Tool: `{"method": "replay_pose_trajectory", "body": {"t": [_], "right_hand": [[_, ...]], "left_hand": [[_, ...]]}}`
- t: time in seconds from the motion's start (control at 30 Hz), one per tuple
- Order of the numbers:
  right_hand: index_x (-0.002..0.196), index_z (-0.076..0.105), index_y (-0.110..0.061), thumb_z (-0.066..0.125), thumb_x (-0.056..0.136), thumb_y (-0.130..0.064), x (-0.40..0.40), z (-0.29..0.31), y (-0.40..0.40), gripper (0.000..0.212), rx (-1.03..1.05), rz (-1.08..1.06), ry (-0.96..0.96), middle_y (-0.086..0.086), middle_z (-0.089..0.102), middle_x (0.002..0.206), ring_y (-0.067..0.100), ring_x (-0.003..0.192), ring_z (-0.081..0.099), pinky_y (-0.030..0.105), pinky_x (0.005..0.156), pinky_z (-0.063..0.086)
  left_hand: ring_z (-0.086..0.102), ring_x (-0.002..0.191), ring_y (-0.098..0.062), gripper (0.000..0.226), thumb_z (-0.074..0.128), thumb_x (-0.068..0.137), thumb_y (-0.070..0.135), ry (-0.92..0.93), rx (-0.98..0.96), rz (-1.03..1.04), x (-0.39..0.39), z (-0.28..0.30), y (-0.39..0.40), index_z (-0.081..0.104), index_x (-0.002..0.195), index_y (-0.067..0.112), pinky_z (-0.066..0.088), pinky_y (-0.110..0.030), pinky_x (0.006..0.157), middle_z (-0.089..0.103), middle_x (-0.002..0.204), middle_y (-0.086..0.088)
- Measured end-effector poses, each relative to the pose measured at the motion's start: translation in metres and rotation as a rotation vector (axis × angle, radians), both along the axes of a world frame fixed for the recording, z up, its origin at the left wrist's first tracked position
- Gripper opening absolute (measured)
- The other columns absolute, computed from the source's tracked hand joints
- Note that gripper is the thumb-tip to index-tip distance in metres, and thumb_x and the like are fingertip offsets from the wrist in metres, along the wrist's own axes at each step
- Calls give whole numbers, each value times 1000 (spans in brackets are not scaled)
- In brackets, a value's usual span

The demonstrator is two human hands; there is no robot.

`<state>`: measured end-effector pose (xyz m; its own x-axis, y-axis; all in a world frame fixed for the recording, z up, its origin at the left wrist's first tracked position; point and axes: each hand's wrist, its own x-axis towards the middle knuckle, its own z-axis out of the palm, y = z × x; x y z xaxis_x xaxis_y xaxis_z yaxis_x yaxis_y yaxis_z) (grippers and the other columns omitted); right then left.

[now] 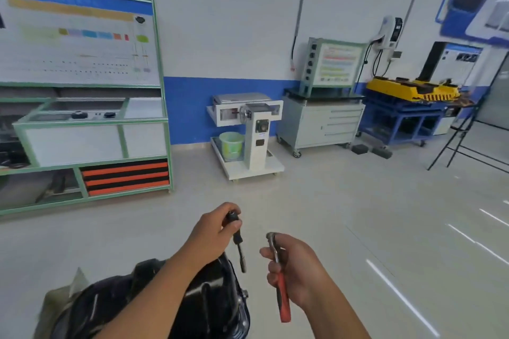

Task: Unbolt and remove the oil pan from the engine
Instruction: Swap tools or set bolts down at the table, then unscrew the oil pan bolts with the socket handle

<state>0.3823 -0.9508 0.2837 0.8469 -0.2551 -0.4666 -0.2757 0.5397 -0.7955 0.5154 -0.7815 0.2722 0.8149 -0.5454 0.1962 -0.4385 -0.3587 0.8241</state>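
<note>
The black, glossy oil pan [115,300] sits at the bottom left of the head view, bolted side facing right, partly hidden by my left forearm. My left hand [209,234] grips the black handle of a socket driver [239,245] that hangs down with its tip just above the pan's right edge. My right hand [294,267] holds red-handled pliers [279,278], jaws up and handles pointing down, a short way right of the driver. The engine below the pan is out of view.
A green-framed training bench [82,96] stands at the left. Ahead are a white engine stand [248,132] with a green bucket [231,144], a grey drawer cabinet [322,124] and a blue cart with a yellow part [413,91]. Pale tiled floor [330,215] lies between.
</note>
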Motion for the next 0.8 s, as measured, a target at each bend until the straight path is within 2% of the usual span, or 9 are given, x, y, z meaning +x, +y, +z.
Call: {"method": "replay_pose_trajectory", "body": {"t": [0.1,0.23,0.3,0.37,0.43,0.57,0.63,0.73,0.8], "right_hand": [[103,63,-14,58,95,-18,-3,-21,-20,10,54,43,63,14,69,83,16,46,39,25,46,35],[99,62,-14,60,95,-19,8,-36,-22,6,125,83,77,14,68,83,15,44,38,25,45,34],[98,62,-13,60,96,-19,14,-38,-13,6,153,98,64,15,68,83,15,44,38,25,45,34],[100,62,-13,59,97,-19,21,-39,-5,8,166,130,51,15,69,84,15,45,40,27,46,34],[100,63,-11,59,97,-19,30,-38,1,10,159,156,27,16,70,84,16,47,41,28,47,35],[94,69,-6,57,100,-18,44,-43,9,18,173,154,-20,13,67,80,17,49,42,30,47,37],[92,69,-3,58,100,-17,47,-51,12,20,196,130,-13,14,67,79,18,49,42,30,47,37],[97,68,-3,57,99,-17,50,-67,15,18,226,106,40,15,67,81,18,49,42,29,46,37],[100,66,-4,58,99,-18,53,-79,15,16,225,67,85,17,68,84,18,48,43,29,45,37]], "left_hand": [[69,95,-4,19,63,102,28,-5,134,0,-4,-16,1,59,114,43,57,-40,92,72,102,17],[71,95,-12,27,64,101,25,36,124,-9,-2,-15,4,60,109,50,59,-42,91,73,101,16],[72,96,-14,23,67,97,28,70,100,-5,-4,-13,4,63,108,48,58,-45,93,74,102,14],[73,96,-12,20,69,88,39,87,83,-14,-6,-13,1,65,107,45,58,-46,94,75,100,13],[73,94,-10,26,68,80,50,85,66,-11,-6,-15,-1,66,105,43,59,-45,92,75,97,13],[71,77,-16,30,78,72,54,51,88,13,-1,-18,0,68,95,35,60,-46,78,73,84,7],[70,75,-16,32,81,70,54,52,87,23,-2,-19,0,70,92,34,61,-45,76,73,82,6],[73,79,-12,36,78,72,55,63,81,9,-4,-18,0,68,103,40,61,-38,78,75,89,9],[74,86,-10,37,76,77,51,75,76,21,-2,-20,1,64,112,48,61,-36,85,75,94,11]]}}
